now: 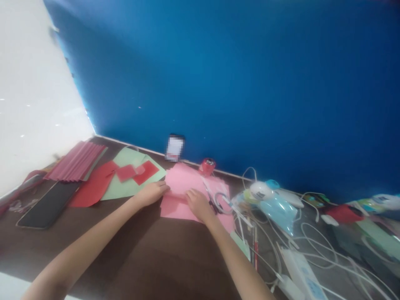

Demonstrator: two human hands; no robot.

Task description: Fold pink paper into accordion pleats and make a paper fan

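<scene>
Several sheets of pink paper (pixel 184 175) lie on the dark brown table, with a fold line or raised edge across the nearer part. My left hand (pixel 156 192) pinches that edge at its left end, fingers pressed together. Further right along the same edge, my right hand (pixel 197 204) has its fingers curled on the pink paper. Blur hides the exact fingertip contact. Scissors (pixel 222 202) with pale handles rest on the sheets just right of my right hand. A red can (pixel 207 166) stands behind the paper.
To the left are green paper (pixel 117 189), red paper (pixel 93 183), a pleated pink stack (pixel 76 161) and a dark phone (pixel 46 204). Tangled white cables, a power strip (pixel 303 271) and a blue plastic packet (pixel 278 210) crowd the right. A blue wall (pixel 218 83) borders the table's back.
</scene>
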